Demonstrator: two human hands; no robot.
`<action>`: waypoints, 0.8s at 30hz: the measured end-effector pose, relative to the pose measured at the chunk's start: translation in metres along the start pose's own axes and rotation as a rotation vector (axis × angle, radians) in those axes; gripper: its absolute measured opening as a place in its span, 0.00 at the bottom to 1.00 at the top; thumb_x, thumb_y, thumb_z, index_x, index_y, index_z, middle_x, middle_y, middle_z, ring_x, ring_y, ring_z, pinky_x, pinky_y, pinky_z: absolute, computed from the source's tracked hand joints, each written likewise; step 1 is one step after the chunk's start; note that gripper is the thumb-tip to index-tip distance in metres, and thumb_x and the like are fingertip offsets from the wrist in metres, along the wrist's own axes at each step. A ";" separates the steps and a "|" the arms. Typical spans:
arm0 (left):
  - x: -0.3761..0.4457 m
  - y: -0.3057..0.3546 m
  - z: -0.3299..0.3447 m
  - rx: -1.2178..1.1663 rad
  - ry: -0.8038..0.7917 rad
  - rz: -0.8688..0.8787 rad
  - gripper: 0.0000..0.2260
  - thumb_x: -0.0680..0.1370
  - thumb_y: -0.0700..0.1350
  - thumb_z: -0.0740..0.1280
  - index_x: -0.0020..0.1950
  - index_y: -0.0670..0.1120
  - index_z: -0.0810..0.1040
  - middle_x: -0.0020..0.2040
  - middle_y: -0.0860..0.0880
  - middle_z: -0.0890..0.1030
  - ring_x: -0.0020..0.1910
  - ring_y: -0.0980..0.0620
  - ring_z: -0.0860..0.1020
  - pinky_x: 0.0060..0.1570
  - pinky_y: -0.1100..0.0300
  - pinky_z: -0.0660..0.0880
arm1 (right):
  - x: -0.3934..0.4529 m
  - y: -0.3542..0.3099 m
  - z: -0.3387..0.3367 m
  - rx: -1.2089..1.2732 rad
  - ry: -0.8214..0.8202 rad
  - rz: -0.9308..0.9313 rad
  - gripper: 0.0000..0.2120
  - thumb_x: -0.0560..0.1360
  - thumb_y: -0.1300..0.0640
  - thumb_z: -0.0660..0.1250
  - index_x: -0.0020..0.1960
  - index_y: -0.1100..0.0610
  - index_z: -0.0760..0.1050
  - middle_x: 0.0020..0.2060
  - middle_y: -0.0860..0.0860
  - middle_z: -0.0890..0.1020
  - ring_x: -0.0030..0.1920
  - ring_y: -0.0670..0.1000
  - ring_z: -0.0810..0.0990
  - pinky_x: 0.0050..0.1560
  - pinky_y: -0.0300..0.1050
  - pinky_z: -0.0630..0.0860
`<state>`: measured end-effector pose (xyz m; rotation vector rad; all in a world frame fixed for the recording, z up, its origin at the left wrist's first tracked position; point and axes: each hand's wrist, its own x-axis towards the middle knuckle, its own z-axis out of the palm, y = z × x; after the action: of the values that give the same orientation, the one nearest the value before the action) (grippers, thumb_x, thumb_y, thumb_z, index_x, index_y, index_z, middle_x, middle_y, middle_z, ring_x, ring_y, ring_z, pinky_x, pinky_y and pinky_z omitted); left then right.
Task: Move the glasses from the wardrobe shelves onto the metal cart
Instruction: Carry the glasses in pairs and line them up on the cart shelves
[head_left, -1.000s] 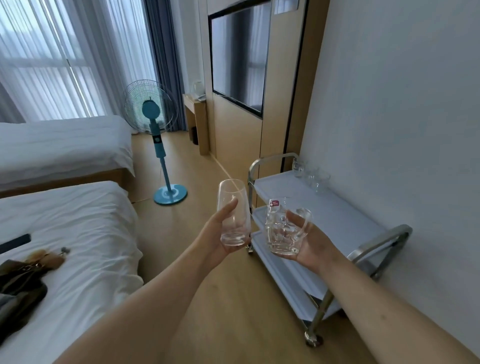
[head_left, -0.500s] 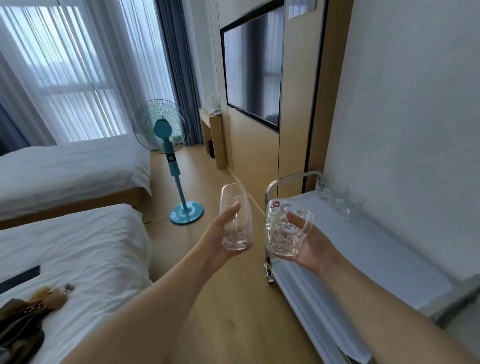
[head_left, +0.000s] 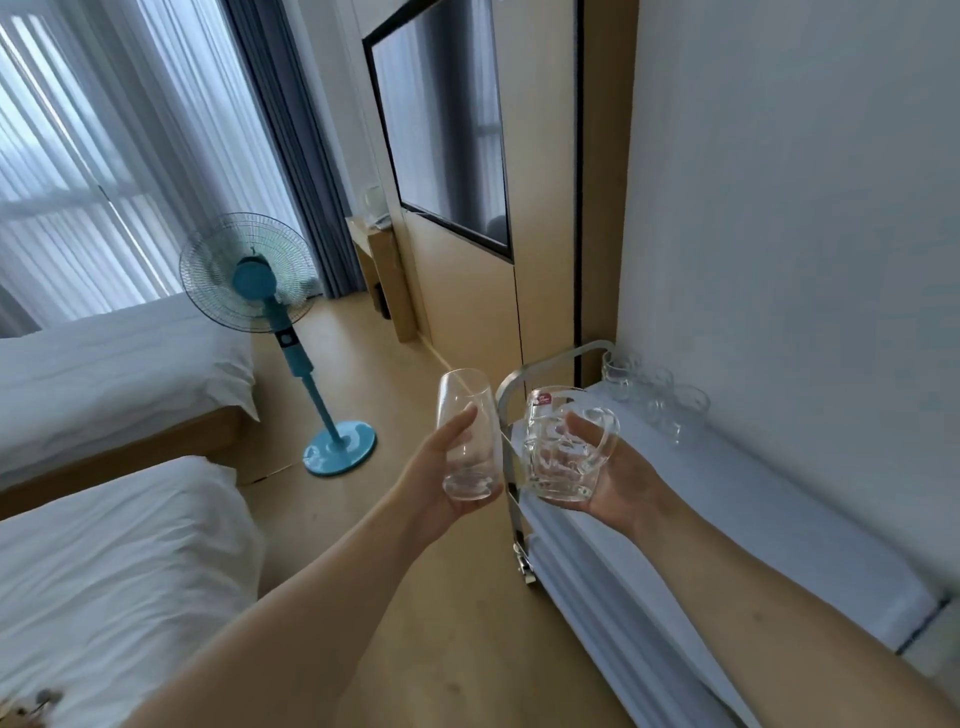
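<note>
hotel bedroom | 2 white beds (head_left: 119, 374) | wall TV (head_left: 441, 124) | curtains (head_left: 171, 135)

A teal pedestal fan (head_left: 260, 280) stood on the wooden floor (head_left: 363, 499) before sheer white curtains (head_left: 104, 156) and a dark blue drape (head_left: 291, 156). Two beds with white linen (head_left: 104, 374) lay at left, the nearer bed (head_left: 119, 571) just below. A dark television screen (head_left: 441, 119) hung on a wood-panelled wall, with a white kettle (head_left: 375, 200) on a small wooden worktop (head_left: 371, 244) beyond it.
</note>
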<state>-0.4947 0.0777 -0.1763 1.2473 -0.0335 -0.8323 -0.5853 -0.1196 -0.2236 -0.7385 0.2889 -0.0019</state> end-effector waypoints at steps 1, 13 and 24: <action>0.014 -0.001 0.001 0.003 -0.024 -0.024 0.17 0.75 0.56 0.74 0.54 0.45 0.80 0.37 0.47 0.86 0.40 0.46 0.81 0.58 0.46 0.78 | 0.003 -0.002 -0.010 0.013 0.024 -0.007 0.19 0.82 0.44 0.63 0.63 0.58 0.76 0.58 0.59 0.75 0.58 0.60 0.74 0.72 0.62 0.66; 0.189 -0.011 0.053 0.056 -0.272 -0.290 0.36 0.70 0.57 0.80 0.70 0.45 0.70 0.45 0.41 0.83 0.41 0.46 0.78 0.62 0.43 0.77 | 0.038 -0.029 -0.102 0.002 0.401 -0.129 0.27 0.66 0.48 0.82 0.59 0.59 0.79 0.54 0.59 0.79 0.49 0.61 0.82 0.55 0.60 0.79; 0.296 -0.008 0.099 0.201 -0.541 -0.523 0.34 0.69 0.57 0.79 0.69 0.45 0.72 0.60 0.38 0.79 0.45 0.41 0.84 0.58 0.42 0.80 | 0.058 -0.042 -0.130 0.211 0.758 -0.309 0.19 0.75 0.48 0.74 0.61 0.57 0.80 0.56 0.58 0.82 0.53 0.61 0.83 0.57 0.59 0.78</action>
<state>-0.3320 -0.1730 -0.2678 1.1990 -0.2385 -1.6401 -0.5589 -0.2426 -0.3018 -0.5406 0.8781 -0.6074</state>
